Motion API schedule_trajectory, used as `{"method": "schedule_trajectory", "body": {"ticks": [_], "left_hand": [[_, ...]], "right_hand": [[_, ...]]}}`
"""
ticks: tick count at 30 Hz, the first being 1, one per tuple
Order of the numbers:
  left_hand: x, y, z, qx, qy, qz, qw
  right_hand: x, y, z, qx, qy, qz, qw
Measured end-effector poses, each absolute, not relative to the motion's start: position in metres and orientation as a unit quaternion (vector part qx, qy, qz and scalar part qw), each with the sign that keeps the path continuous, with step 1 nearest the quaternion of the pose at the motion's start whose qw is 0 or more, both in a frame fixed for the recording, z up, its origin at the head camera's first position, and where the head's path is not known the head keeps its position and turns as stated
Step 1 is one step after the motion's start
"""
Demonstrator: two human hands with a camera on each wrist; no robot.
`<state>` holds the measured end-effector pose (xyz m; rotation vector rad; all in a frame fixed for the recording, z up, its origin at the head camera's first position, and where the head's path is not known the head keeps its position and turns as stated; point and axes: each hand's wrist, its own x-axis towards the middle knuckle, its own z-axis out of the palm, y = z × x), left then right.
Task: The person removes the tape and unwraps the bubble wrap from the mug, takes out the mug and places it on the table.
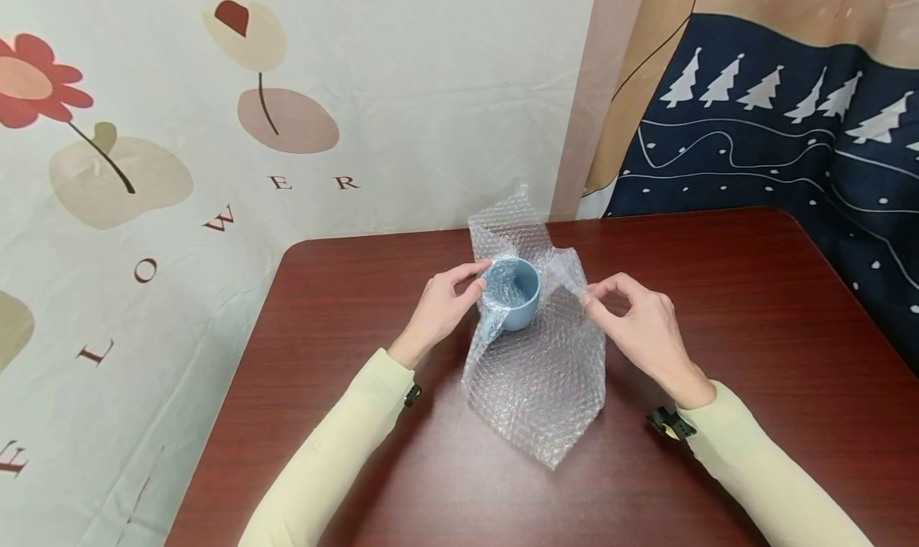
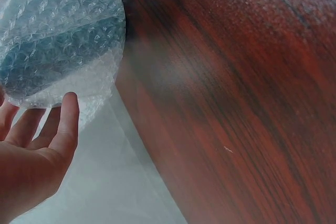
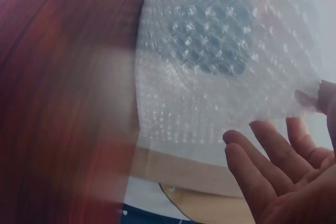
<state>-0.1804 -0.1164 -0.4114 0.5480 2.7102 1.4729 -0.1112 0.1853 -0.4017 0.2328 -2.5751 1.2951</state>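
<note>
A light blue cup point(image 1: 522, 316) stands upright on a sheet of bubble wrap point(image 1: 542, 387), with one flap folded over its left side and into its mouth. At the cup's left rim my left hand point(image 1: 441, 306) pinches that flap between thumb and fingers. My right hand point(image 1: 644, 328), to the right of the cup, pinches a raised corner of the wrap between thumb and index finger. Through the clear wrap point(image 3: 194, 98) the blue of the cup shows in the right wrist view. In the left wrist view several fingertips touch the wrap's edge point(image 2: 79, 85).
Under everything is a dark red wood-grain table point(image 1: 345, 292). Behind it hang a pale flower-print cloth point(image 1: 431, 92) and a navy cloth with white trees point(image 1: 754, 148). The wrap's far end leans up near the table's back edge.
</note>
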Motion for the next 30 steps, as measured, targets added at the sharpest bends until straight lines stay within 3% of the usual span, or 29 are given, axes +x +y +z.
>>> {"method": "schedule_trajectory", "body": {"ticks": [11,19,30], "left_hand": [[-0.180,-0.116,-0.411,0.173,0.865,0.471,0.006],[-0.180,-0.116,-0.411,0.173,0.866,0.469,0.007],[-0.180,-0.116,-0.411,0.176,0.863,0.473,0.005]], "right_hand": [[-0.112,0.201,-0.405,0.061,-0.893,0.416,0.160],[-0.110,0.212,-0.406,0.052,-0.901,0.405,0.146],[-0.113,0.230,-0.410,0.120,-0.923,0.338,0.142]]}}
